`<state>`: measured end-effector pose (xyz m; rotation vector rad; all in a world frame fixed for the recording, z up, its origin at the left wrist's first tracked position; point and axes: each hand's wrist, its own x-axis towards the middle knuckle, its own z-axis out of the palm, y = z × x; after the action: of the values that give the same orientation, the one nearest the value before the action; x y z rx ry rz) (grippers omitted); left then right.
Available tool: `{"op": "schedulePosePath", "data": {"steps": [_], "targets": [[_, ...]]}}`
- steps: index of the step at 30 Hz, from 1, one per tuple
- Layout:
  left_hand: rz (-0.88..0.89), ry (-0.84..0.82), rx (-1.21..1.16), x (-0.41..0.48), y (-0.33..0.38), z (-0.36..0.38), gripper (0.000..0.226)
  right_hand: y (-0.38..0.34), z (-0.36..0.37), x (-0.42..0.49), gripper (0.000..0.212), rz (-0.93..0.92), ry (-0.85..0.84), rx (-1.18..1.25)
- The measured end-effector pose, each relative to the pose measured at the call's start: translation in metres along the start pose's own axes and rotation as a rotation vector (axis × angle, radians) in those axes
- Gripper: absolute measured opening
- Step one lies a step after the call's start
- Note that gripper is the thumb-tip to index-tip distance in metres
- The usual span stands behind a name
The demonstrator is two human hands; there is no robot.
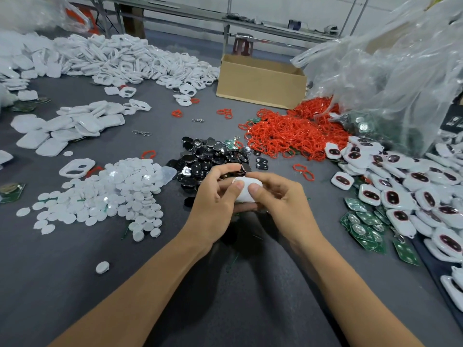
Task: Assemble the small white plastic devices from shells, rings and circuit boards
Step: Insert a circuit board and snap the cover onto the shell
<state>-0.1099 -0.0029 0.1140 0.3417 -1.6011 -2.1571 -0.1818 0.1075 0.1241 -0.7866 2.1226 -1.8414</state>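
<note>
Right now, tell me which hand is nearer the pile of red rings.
Right. The right hand is just short of the red rings, on the person's side; the left hand is farther left. Both grip one white shell.

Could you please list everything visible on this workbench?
White shell: one, white, held at centre.
Round discs: many, white, pile left of centre.
Black parts: many, black, pile just beyond the shell.
Red rings: many, red, heap right of centre.
Open-faced shells: many, white, far left.
Flat shells: many, white, left.
Assembled devices: many, white with dark windows, right edge.
Circuit boards: several, green, near right.
Cardboard box: one, brown, far centre.
Plastic bags: several, clear, upper right.
Left hand: grips the shell.
Right hand: grips the shell.
</note>
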Motion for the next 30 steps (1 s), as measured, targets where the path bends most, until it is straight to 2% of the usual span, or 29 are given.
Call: {"op": "schedulePosePath", "data": {"steps": [7,10,12,16,24,30], "targets": [[0.071,0.008,0.068,-0.002,-0.008,0.002,0.012,-0.003,-0.002,0.001,0.020,-0.076,0.006,0.007],[0.150,0.045,0.237,0.001,-0.010,-0.003,0.011,-0.005,-0.005,0.002,0.025,-0.090,0.049,-0.007],[0.173,0.029,0.253,0.001,-0.008,-0.005,0.014,-0.006,-0.006,0.003,0.027,-0.096,0.043,0.004],[0.139,-0.006,0.161,-0.001,-0.004,-0.005,0.021,-0.010,-0.012,0.003,0.027,-0.066,0.007,0.100],[0.297,0.050,0.371,-0.003,-0.005,-0.005,0.022,-0.011,-0.015,0.001,0.026,0.018,-0.012,0.151],[0.380,0.130,0.413,-0.004,-0.008,-0.002,0.019,-0.012,-0.013,0.002,0.025,0.031,0.013,0.128]]}}
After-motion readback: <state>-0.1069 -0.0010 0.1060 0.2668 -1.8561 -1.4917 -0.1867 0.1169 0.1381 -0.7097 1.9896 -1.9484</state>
